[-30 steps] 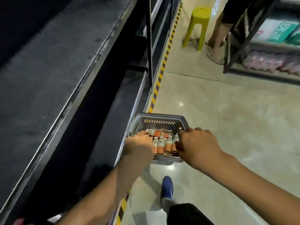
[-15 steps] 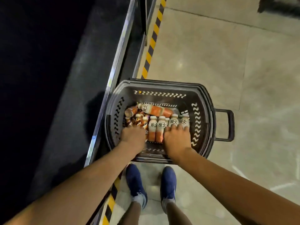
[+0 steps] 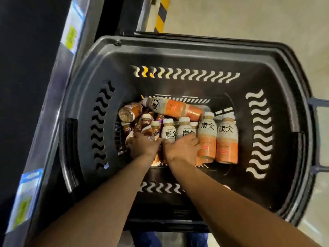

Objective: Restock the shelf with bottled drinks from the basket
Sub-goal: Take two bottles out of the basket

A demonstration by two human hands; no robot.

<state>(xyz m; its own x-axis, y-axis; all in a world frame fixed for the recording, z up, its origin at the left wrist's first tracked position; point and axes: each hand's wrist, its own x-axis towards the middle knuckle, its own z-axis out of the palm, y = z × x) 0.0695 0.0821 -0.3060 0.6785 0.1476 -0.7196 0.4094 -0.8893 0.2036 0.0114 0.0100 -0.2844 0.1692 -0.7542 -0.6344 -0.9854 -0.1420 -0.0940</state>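
Note:
A black plastic basket (image 3: 187, 52) stands on the floor below me, its bottom covered with several bottled drinks. Two orange-and-white bottles (image 3: 227, 139) lie side by side at the right, one more (image 3: 174, 107) lies crosswise at the back, and brown bottles (image 3: 130, 112) crowd the left. My left hand (image 3: 143, 146) is deep in the basket, its fingers curled around a brown bottle (image 3: 150, 133). My right hand (image 3: 183, 147) wraps around an orange-and-white bottle (image 3: 186, 130) in the middle row.
The dark shelf (image 3: 28, 86) runs along the left, its front edge carrying price tags (image 3: 72, 34). A yellow-black floor stripe (image 3: 161, 15) lies beyond the basket. The basket's handle (image 3: 320, 136) sticks out right. Beige tile floor (image 3: 249, 18) spreads to the right.
The view has dropped down close over the basket. Both hands have reached deeper among the bottles and moved closer together, each now closing on a bottle.

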